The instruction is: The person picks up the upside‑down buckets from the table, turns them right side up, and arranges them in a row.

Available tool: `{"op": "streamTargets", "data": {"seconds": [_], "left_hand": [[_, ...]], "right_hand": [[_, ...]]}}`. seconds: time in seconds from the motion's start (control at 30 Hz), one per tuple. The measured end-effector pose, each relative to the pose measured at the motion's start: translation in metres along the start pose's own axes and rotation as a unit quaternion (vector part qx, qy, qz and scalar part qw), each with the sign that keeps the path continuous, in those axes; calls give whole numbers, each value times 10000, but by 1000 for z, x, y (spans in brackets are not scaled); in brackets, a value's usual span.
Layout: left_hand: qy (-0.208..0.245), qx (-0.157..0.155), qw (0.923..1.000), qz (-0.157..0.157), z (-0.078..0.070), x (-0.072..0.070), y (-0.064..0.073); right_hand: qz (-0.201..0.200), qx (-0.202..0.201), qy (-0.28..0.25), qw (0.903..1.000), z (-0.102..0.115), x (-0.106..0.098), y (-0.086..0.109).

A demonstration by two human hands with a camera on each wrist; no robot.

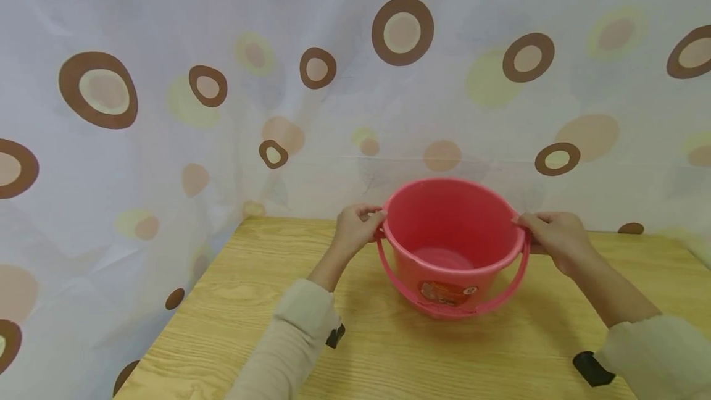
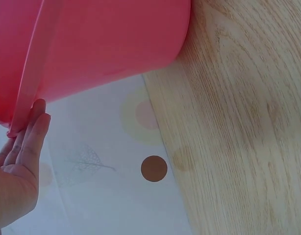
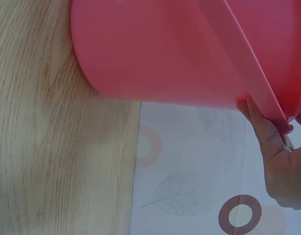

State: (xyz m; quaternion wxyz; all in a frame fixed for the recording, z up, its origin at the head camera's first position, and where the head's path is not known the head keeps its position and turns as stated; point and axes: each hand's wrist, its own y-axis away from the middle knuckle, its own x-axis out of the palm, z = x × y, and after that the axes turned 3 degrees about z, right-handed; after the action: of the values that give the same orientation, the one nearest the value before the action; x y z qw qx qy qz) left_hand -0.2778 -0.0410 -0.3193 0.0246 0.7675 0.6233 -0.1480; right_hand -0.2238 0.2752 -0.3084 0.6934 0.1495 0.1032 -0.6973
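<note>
A pink plastic bucket stands on the wooden table, its mouth tipped a little toward me in the head view. Its pink handle hangs down across the front, over a printed label. At the left side of the rim, my left hand grips the edge by the handle joint, thumb on top. My right hand holds the opposite side of the rim the same way. Both wrist views show fingers under the rim beside the handle; the left hand and right hand are partly cut off there.
The wooden table extends to both sides of the bucket. Behind it and at the left hangs a white sheet with brown, yellow and peach round shapes. A black strap piece shows by each sleeve cuff.
</note>
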Motion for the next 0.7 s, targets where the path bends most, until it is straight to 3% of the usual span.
{"op": "streamTargets", "data": {"seconds": [0.43,0.7], "left_hand": [[83,-19,9999,-82,2,0,-1],[160,74,9994,-298,5,4,-1]], "right_hand": [[39,-30,32,10000,3,2,-9],[14,-154,32,9999,1,4,-9]]}}
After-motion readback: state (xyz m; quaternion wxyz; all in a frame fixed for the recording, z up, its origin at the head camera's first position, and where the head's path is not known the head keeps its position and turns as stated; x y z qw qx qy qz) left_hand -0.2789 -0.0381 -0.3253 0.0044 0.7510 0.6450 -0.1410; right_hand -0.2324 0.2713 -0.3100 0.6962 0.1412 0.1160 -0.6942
